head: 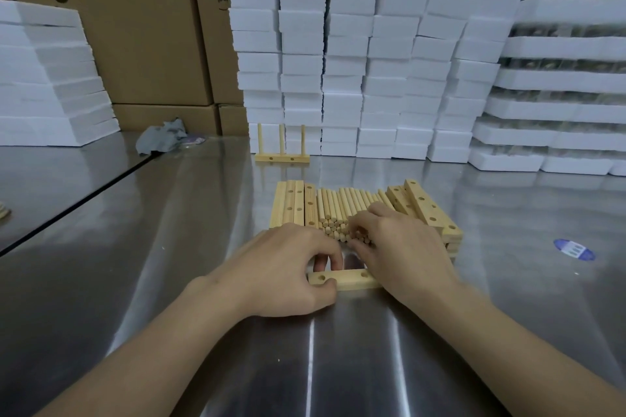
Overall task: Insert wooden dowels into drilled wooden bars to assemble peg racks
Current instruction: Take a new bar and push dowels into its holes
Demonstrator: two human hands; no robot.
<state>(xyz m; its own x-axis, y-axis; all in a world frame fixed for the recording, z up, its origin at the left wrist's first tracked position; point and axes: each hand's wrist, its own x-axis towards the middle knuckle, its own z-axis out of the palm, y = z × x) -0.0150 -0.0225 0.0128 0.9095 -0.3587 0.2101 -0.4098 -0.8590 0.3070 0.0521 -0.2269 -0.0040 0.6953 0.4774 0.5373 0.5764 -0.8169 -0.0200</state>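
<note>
Step in hand: judged to be fetching a dowel for the bar in front.
Left hand: the left hand (291, 267) grips the left end of the short pale wooden bar (352, 280), thumb on the near face, fingers curled behind.
Bar: flat on the shiny steel desk (169, 281), holes up, just before the pile.
Right hand: the right hand (396, 244) rests on the heap of round pale wooden dowels (338, 210), fingers curled among their ends. It is blurred, so I cannot tell if one is pinched.
Doing it well: lift one dowel only, stand it over a hole, press straight down with the bar pinned flat.
Risk: neighbouring dowels may roll out.
Reference: the finished three-peg wooden rack (282, 154) at the back shows straight pegs.
</note>
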